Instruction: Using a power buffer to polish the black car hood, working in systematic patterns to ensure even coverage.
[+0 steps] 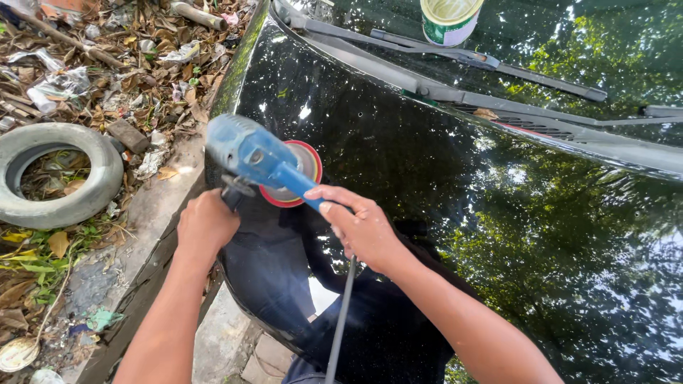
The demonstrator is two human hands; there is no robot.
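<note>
Head view: looking down on a car bonnet with two bare arms reaching in from six o'clock.
Polisher: a blue plastic power polisher [252, 155] sits at about ten o'clock from the picture's middle, near the bonnet's left edge; its body is rounded and scuffed, narrowing to a straight blue handle.
Pad: a round red-rimmed disc [302, 174] with a paler face lies flat against the paint under the tool's head.
Right hand: the right hand [363, 231] is wrapped around the blue handle's rear end, fingers curled over it, grasping it.
Left hand: the left hand [206, 224] is clenched on a dark side grip [233, 190] that sticks out at the tool's seven o'clock.
Cord: a thin grey cable [341, 320] drops from under the right hand toward six o'clock.
Bonnet: glossy black painted metal [441, 199], mirror-smooth, showing reflected green leaves and sky.
Can: a round tin [448, 20] with a cream rim and a green and white label band stands at twelve o'clock, on the windscreen just above the wipers.
Wipers: two slim dark grey blades [491, 64] lie across the glass at one o'clock.
Tyre: a worn grey rubber tyre [53, 174] lies flat at nine o'clock on the ground.
Ground: dry brown leaves, crumpled wrappers and a brick [128, 135] litter the dirt at eleven o'clock.
Kerb: a rough grey concrete edge [153, 206] runs beside the car.
</note>
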